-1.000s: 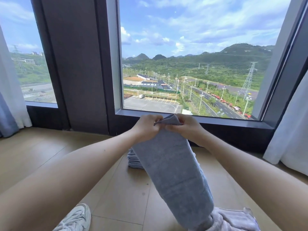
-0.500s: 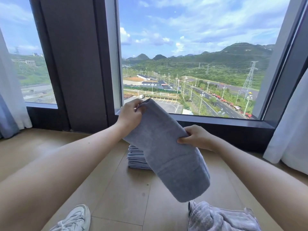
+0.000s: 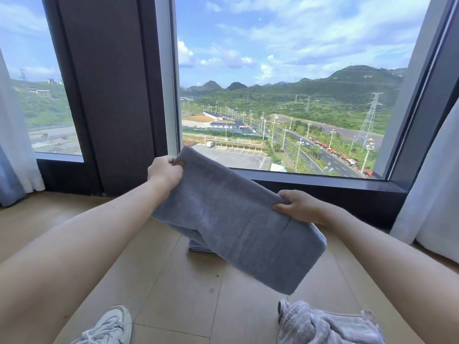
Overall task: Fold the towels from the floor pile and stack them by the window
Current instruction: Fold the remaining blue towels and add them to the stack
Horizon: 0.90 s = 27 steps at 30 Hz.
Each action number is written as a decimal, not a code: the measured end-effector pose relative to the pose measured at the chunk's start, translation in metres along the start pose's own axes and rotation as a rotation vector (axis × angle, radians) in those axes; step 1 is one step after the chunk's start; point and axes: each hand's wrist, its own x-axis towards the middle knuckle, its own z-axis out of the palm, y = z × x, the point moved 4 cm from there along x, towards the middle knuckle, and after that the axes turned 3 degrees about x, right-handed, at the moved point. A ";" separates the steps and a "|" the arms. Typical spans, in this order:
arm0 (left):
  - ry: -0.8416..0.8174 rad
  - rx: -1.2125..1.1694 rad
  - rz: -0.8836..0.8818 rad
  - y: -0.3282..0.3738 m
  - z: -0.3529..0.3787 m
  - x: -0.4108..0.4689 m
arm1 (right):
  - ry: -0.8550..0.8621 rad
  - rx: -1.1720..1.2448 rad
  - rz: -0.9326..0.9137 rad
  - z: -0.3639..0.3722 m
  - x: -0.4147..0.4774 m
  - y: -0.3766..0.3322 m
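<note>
A folded grey towel [image 3: 238, 219] hangs in the air in front of the window, tilted down to the right. My left hand [image 3: 165, 170] pinches its upper left corner. My right hand [image 3: 298, 207] grips its right edge lower down. Behind and below the towel, a stack of folded grey towels [image 3: 197, 245] sits on the wooden floor near the window, mostly hidden. A crumpled pile of grey towels [image 3: 325, 324] lies on the floor at the bottom right.
A white sneaker [image 3: 111, 326] shows at the bottom edge. The dark window sill [image 3: 323, 182] runs across the back. White curtains hang at the far left [image 3: 15, 145] and far right [image 3: 437, 194]. A dark pillar [image 3: 109, 95] divides the windows.
The towel, first held long with both hands together at its top, has been doubled over. My hands have spread apart; the left stays high, the right has dropped lower and moved rightward.
</note>
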 end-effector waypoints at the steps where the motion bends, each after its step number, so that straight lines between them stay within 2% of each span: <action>1: 0.002 0.029 -0.026 -0.004 -0.002 0.001 | -0.015 -0.002 0.004 -0.001 0.000 0.000; 7: -0.012 0.125 -0.087 -0.015 -0.006 0.006 | -0.025 -0.092 0.093 -0.002 0.005 0.008; 12: -0.001 0.138 -0.085 -0.015 -0.004 0.008 | 0.141 -0.170 0.014 -0.010 0.006 0.006; 16: 0.017 0.148 -0.103 -0.023 -0.010 0.014 | 0.116 -0.060 -0.058 -0.018 0.000 0.001; 22: 0.052 0.165 -0.136 -0.032 -0.017 0.017 | -0.035 0.023 0.084 -0.014 -0.004 0.016; 24: 0.069 0.156 -0.168 -0.036 -0.022 0.018 | -0.017 0.088 0.126 -0.017 -0.005 0.022; 27: 0.036 0.148 -0.209 -0.042 -0.017 0.017 | 0.094 0.324 0.203 -0.021 -0.004 0.023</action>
